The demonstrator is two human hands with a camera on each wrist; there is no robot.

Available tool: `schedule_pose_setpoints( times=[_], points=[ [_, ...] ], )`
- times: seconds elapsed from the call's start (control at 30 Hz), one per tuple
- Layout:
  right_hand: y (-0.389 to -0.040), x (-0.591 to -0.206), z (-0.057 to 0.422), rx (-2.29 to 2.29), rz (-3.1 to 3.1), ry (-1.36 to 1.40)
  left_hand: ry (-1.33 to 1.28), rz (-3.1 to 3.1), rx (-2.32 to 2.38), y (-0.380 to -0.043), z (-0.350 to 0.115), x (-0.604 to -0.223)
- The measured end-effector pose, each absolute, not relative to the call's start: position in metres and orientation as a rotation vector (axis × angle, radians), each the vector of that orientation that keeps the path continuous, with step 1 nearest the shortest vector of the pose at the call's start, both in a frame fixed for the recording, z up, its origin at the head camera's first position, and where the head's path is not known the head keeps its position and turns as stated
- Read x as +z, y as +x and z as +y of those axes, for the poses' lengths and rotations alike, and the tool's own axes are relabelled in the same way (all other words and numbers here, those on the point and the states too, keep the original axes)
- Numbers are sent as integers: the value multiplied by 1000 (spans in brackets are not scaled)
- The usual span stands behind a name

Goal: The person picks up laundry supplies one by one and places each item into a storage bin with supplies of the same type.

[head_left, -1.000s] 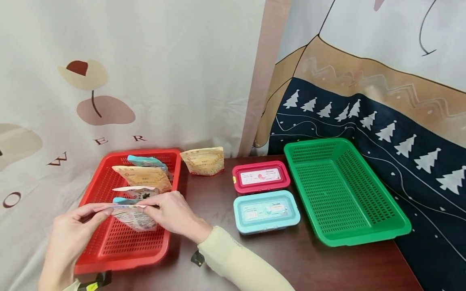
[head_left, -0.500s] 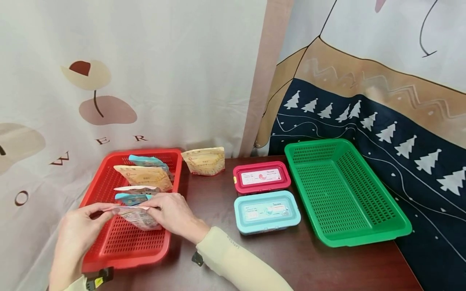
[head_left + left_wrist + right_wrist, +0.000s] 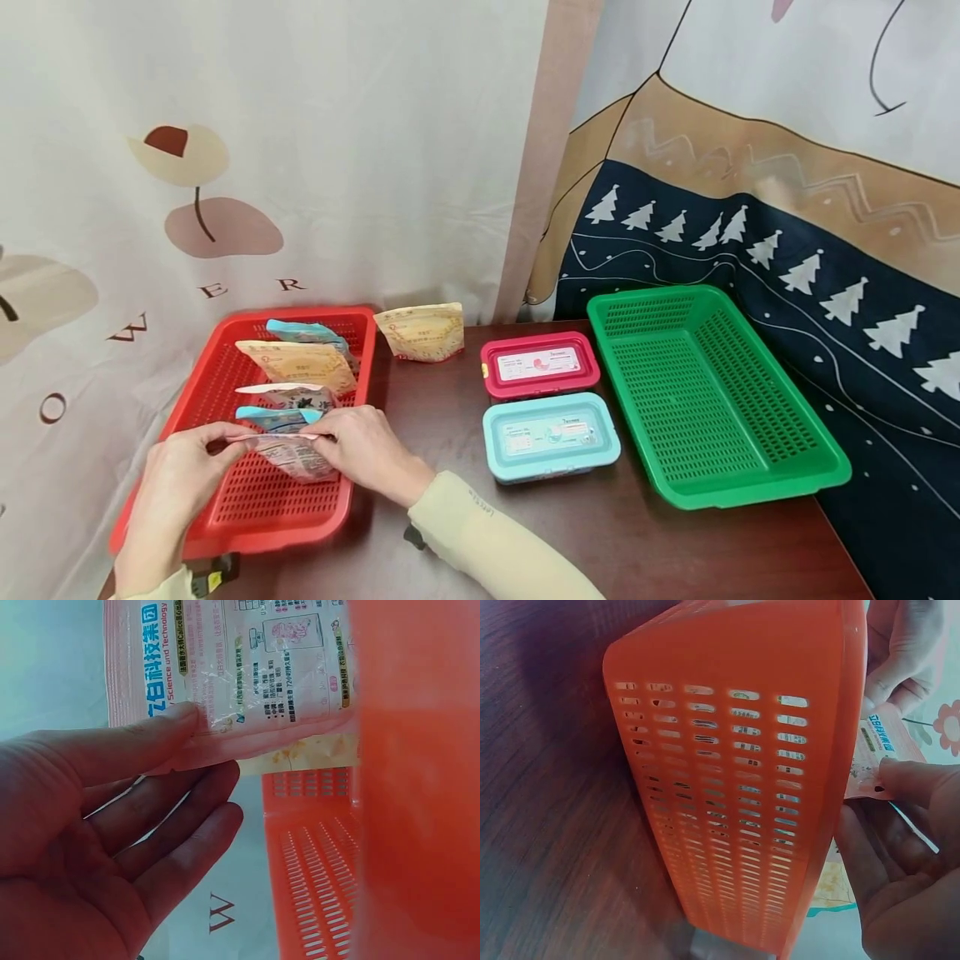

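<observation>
Pinching a pink printed pouch (image 3: 296, 460) by its top corners, the left hand (image 3: 174, 467) and right hand (image 3: 367, 442) face each other over the red basket (image 3: 300, 533) in the head view. Their grip is thumb against fingers, with the pouch hanging between them and just in front of a blue-topped pouch (image 3: 273, 419). Print on the crimson lidded box (image 3: 540, 365) and pale blue lidded box (image 3: 551, 437), on the counter (image 3: 660, 550), is too small to read; the curtain (image 3: 360, 167) shows "O W E R".

In the left wrist view the pouch reads clearly — "立白科技集团" in blue, "Science and Technology" alongside, and "72小时" lower on the panel. The left thumb lies on this printed face by the edge.

In the right wrist view the right hand clamps the opposite corner, and the pouch's top — blue characters showing — stands above the slotted basket's rim.
</observation>
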State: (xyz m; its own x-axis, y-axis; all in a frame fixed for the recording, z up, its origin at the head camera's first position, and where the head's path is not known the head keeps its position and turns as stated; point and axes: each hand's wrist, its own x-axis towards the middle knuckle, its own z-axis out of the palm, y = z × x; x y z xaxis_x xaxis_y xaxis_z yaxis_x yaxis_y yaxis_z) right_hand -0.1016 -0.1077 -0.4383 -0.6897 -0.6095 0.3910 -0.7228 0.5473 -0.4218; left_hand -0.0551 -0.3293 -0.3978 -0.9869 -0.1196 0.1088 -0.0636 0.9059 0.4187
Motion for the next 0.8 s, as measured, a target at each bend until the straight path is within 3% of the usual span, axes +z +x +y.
schedule_pose_setpoints(
  times=[0.8],
  points=[
    [-87, -435, -61, 1317, -2560, 937, 239, -2939, -814, -33, -331, -386]
  ],
)
